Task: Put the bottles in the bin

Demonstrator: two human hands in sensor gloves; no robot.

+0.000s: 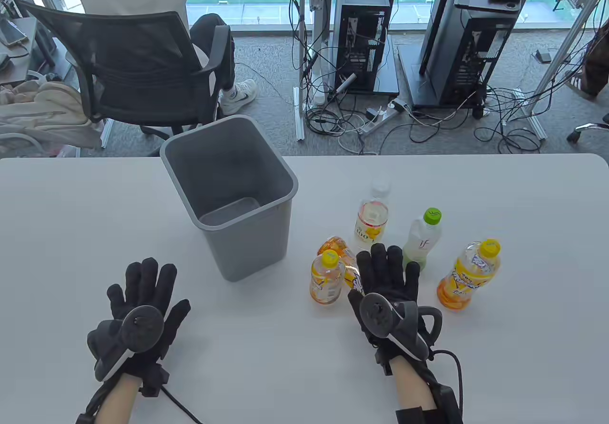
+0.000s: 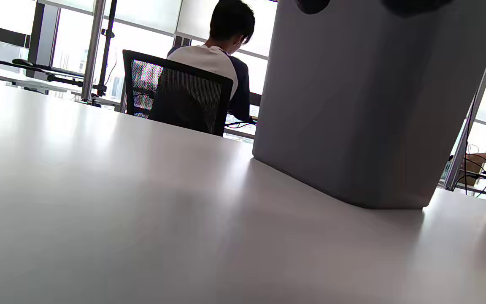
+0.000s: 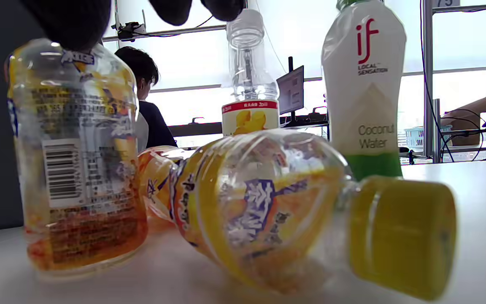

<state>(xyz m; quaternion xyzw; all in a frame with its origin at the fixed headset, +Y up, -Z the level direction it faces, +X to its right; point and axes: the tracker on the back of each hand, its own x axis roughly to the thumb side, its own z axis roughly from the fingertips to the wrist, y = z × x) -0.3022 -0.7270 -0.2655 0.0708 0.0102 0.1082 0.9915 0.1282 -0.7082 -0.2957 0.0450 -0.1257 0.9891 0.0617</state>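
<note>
A grey bin [image 1: 228, 195] stands upright on the white table [image 1: 71, 214]; it also shows in the left wrist view [image 2: 365, 105]. To its right are several bottles: a small upright yellow-capped one [image 1: 326, 279], one lying on its side [image 1: 338, 248], a clear-capped one [image 1: 372, 217], a green-capped coconut water [image 1: 422, 241] and an orange yellow-capped one [image 1: 468, 274]. My right hand [image 1: 387, 276] is open, fingers spread over the lying bottle [image 3: 260, 207]; it grips nothing. My left hand [image 1: 142, 290] is open and flat, front left of the bin, holding nothing.
Past the table's far edge a person sits in a black mesh chair [image 1: 138, 62]. Computer towers [image 1: 364, 38] and cables lie on the floor behind. In the right wrist view the upright bottle [image 3: 78, 160] stands close left of the lying one.
</note>
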